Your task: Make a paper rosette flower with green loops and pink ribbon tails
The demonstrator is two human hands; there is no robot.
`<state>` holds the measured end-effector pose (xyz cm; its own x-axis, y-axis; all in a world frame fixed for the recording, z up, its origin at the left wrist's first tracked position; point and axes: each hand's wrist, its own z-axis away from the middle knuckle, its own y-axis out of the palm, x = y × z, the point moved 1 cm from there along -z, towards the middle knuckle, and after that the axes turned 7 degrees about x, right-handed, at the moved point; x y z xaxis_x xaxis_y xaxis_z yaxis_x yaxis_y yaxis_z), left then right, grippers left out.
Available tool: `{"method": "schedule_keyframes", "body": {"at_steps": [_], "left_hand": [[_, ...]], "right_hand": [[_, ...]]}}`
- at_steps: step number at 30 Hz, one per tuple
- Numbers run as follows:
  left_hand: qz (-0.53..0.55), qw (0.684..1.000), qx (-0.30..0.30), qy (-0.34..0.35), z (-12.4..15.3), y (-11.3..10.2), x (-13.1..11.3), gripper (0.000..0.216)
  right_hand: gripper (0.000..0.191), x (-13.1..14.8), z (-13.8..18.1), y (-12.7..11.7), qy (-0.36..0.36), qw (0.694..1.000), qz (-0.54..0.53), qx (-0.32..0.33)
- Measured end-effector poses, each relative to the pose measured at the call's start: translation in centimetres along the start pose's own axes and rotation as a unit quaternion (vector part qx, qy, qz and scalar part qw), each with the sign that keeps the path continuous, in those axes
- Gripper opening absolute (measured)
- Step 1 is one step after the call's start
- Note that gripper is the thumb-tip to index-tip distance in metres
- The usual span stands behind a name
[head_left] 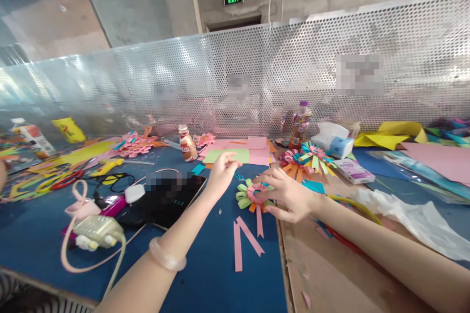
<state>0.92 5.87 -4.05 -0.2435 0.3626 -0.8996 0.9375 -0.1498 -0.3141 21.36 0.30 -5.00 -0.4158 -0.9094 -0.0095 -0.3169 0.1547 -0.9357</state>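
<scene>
Close by the right edge of the blue tabletop (205, 274) lies a paper flower (251, 194), the right hand (284, 193) resting on it with fingers loosely spread. The left hand (223, 172) hovers just beside it, fingertips drawn together; whether they pinch anything cannot be told. Pink strips (238, 249) lie toward the near edge, green and pink sheets (257, 155) toward the far edge.
</scene>
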Motion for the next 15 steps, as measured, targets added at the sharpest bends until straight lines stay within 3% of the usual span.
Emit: {"method": "schedule_keyframes", "body": {"at_steps": [8, 15], "left_hand": [[-0.104, 0.993, -0.035, -0.037, -1.1, -1.6, 2.1, 0.025], [-0.25, 0.968, 0.026, -0.015, -1.4, -3.0, 3.6, 0.018]], "right_hand": [[0.025, 0.4, -0.3, 0.4, 0.003, 1.0, -0.013, 0.008], [0.025, 0.3, -0.1, 0.7, 0.006, 1.0, -0.009, 0.011]]}}
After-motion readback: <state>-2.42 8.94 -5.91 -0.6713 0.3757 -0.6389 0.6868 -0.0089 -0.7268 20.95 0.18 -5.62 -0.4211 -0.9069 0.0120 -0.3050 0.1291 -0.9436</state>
